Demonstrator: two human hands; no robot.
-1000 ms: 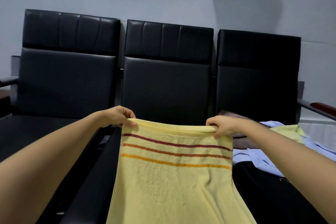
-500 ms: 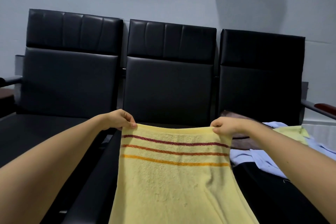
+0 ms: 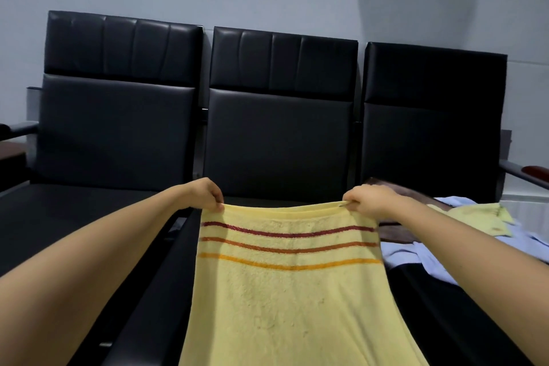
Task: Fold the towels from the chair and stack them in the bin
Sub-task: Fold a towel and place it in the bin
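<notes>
1. Fingers [image 3: 216, 203] first: the left hand [image 3: 205, 194] has them curled in, pinching the top left corner of the yellow towel [image 3: 285, 291]. The right hand [image 3: 367, 202] matches it, fingertips [image 3: 352, 204] nipped on the top right corner.
2. The towel hangs in the air in front of the middle seat [image 3: 279, 142] of the black chair row. Its top hem is stretched between the two hands with a slight sag.
3. Here's the key relation: the cloth falls away below the fingers. Its long axis runs from the hem down toward the person and out of the bottom of the frame.
4. The held short edge runs left to right, three stripes [image 3: 288, 246] parallel just under it.
5. The hands sit level, neither nearer, so a fold looks likely to start evenly from both corners.
6. More cloth is heaped on the right seat [image 3: 475, 235]. No bin in view.
</notes>
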